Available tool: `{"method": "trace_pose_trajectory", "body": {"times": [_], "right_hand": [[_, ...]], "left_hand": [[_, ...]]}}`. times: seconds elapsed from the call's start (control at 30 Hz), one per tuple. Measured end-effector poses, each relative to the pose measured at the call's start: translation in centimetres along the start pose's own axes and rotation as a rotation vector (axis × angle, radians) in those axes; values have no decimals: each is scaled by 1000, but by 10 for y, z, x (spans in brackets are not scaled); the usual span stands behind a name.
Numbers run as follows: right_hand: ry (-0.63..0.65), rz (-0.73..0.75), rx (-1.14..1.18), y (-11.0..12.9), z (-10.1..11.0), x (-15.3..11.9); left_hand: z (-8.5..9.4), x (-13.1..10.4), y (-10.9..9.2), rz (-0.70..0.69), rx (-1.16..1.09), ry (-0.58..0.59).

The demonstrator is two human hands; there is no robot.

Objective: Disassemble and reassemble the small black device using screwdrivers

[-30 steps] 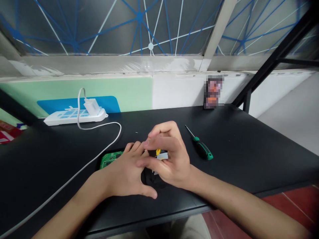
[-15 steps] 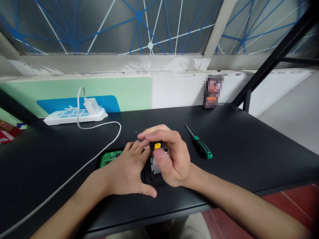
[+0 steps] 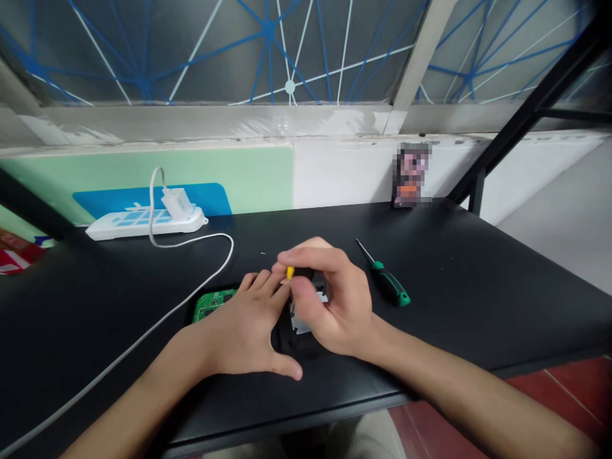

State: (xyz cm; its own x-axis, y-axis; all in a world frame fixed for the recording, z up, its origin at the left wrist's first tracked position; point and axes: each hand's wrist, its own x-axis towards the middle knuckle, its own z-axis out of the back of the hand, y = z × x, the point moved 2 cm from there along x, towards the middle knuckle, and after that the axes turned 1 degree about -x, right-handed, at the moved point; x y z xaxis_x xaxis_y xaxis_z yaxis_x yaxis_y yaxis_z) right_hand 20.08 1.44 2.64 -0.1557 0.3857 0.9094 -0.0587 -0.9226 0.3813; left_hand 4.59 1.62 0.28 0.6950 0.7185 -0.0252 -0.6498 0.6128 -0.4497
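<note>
My left hand (image 3: 248, 322) lies flat with its fingers spread over a black device casing (image 3: 283, 335), pressing on it. Left of that hand a green circuit board (image 3: 210, 302) shows in the casing, partly covered by the hand. A silvery metal plate (image 3: 301, 322) shows between my hands on the right part. Above this plate my right hand (image 3: 335, 296) is closed round a screwdriver with a black and yellow handle (image 3: 290, 273). Its shaft and tip are hidden by the fingers. A green and black screwdriver (image 3: 389, 282) lies to the right of my right hand.
A white power strip (image 3: 143, 223) with a plugged-in charger (image 3: 176, 204) stands at the back left. Its white cable (image 3: 157, 322) runs across the black table. A small thin piece (image 3: 262, 254) lies behind my hands. A pixelated upright object (image 3: 410, 175) leans against the wall.
My right hand has turned the screwdriver handle, and its yellow part now shows further left between finger and thumb. My left hand stays flat in the same place.
</note>
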Motion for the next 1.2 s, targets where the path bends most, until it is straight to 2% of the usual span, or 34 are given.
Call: {"method": "trace_pose_trajectory", "body": {"times": [0.17,0.4,0.5,0.83,1.03,1.2], "right_hand": [[30,-49,130,-4,-1,-6],[-4,61,-123,1,1,3],[3,51,-163,3,2,5],[94,-52,130,-3,-1,-3],[24,44,-68,-1,0,3],[12,58,-87,3,1,6]], "left_hand": [[0,1,0,13,82,49],[1,0,-2,75,37,104],[1,0,-2,69,12,98],[-1,0,2,31,16,33],[1,-1,-3,42,50,62],[1,0,-3,33,31,85]]}}
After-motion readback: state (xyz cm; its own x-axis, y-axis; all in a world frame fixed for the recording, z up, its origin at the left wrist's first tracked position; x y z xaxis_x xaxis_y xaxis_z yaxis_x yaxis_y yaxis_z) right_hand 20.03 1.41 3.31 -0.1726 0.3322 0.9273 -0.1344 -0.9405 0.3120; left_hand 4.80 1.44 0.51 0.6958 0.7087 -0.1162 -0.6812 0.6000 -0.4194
